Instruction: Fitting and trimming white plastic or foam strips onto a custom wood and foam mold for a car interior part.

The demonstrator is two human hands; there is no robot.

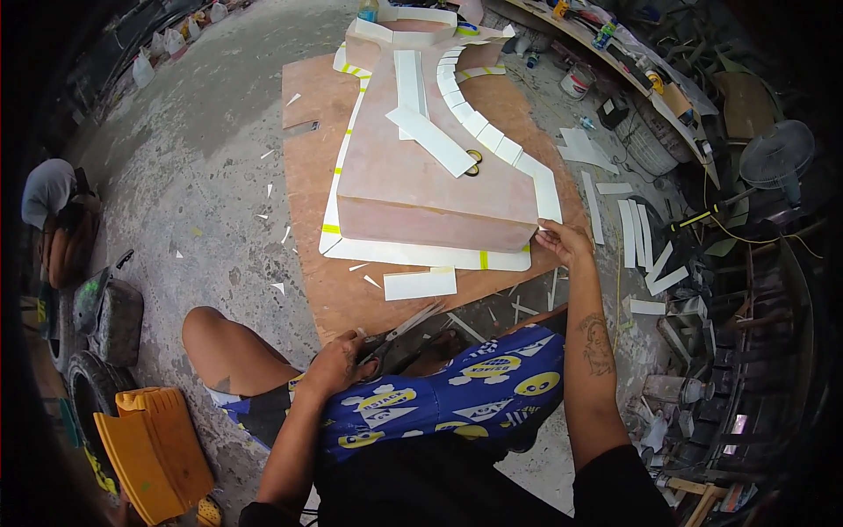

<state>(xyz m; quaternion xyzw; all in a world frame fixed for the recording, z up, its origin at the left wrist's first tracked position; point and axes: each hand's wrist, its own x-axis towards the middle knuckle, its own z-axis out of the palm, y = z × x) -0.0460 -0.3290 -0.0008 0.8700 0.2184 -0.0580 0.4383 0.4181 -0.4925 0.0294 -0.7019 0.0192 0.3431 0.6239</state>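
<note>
Pink mold [439, 193] sits just left of the right hand [566, 241], which is pinching a white strip [546, 200] at the mold's corner. Left hand [334, 364]'s curled round scissors [404, 326]; ahead is the plywood [307, 202] edge, with loads of concrete floor [219, 176] to its left.

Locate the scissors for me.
In the head view, the scissors are in the left hand, just left of lower centre, their blades below a loose white rectangle.

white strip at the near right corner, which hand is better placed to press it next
Probably the right hand: it is at the near end of the white strip, while the left hand holds the scissors.
</note>
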